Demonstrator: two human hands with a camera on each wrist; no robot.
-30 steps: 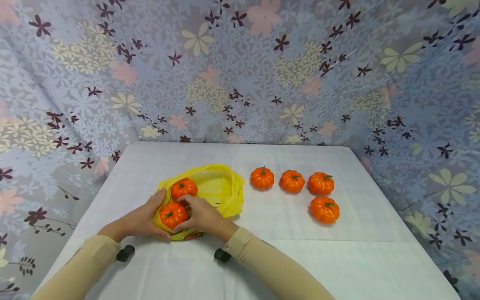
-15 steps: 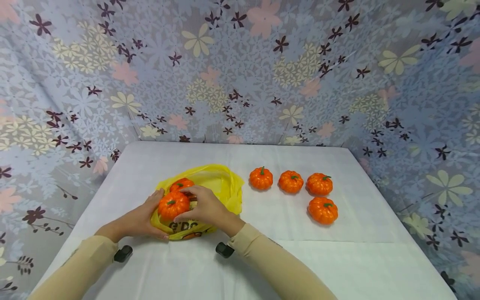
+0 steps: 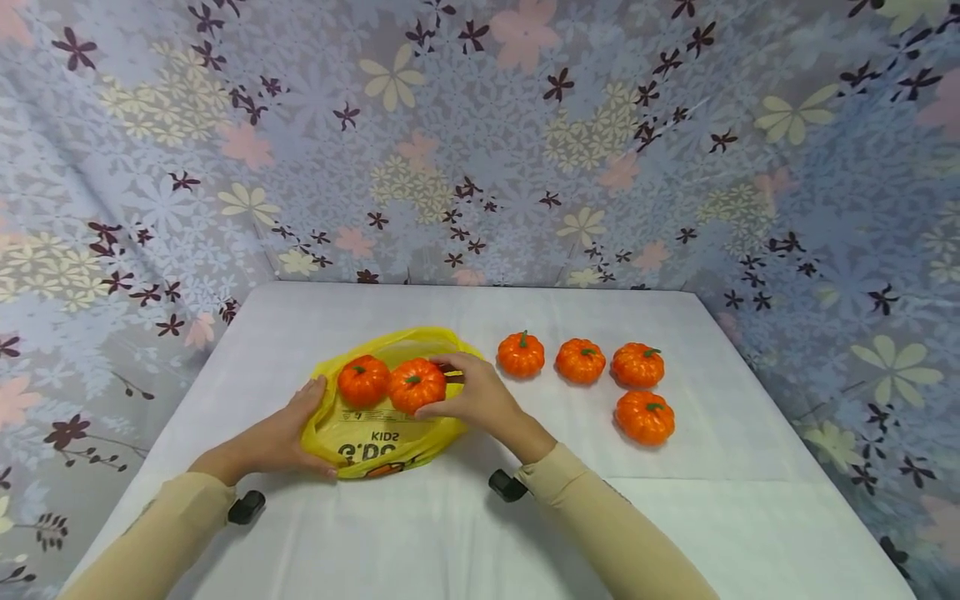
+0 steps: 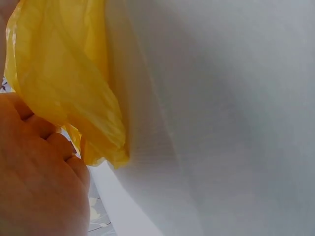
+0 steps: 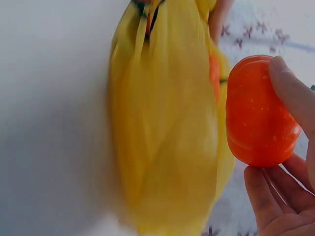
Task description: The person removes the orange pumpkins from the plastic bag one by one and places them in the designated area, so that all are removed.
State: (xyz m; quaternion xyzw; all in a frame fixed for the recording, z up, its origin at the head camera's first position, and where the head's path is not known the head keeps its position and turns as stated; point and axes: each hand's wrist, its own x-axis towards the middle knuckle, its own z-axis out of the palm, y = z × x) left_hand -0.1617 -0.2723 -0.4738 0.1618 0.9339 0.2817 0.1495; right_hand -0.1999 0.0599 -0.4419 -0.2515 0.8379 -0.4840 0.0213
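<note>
A yellow plastic bag [image 3: 390, 458] with dark lettering lies with its mouth spread on the white table. At its left edge my left hand [image 3: 277, 437] grips the rim; the left wrist view shows curled fingers [image 4: 59, 142] beside the yellow plastic. My right hand [image 3: 483, 396] holds a small orange pumpkin [image 3: 417, 387] with a green stem between thumb and fingers, over the right part of the bag. In the right wrist view this pumpkin [image 5: 261, 113] is up beside the bag wall. Another pumpkin [image 3: 363, 381] sits inside the bag, left of the held one.
To the right of the bag, several more orange pumpkins rest on the table [image 3: 480, 533]: one [image 3: 521, 355] nearest the bag, one [image 3: 580, 361] beside it, one [image 3: 637, 365] further right and one [image 3: 645, 418] in front. A floral cloth [image 3: 480, 150] hangs behind.
My right hand has lifted the front pumpkin from the bag's near left and carried it rightward. The bag's printed lettering is now uncovered. My left hand stays on the rim.
</note>
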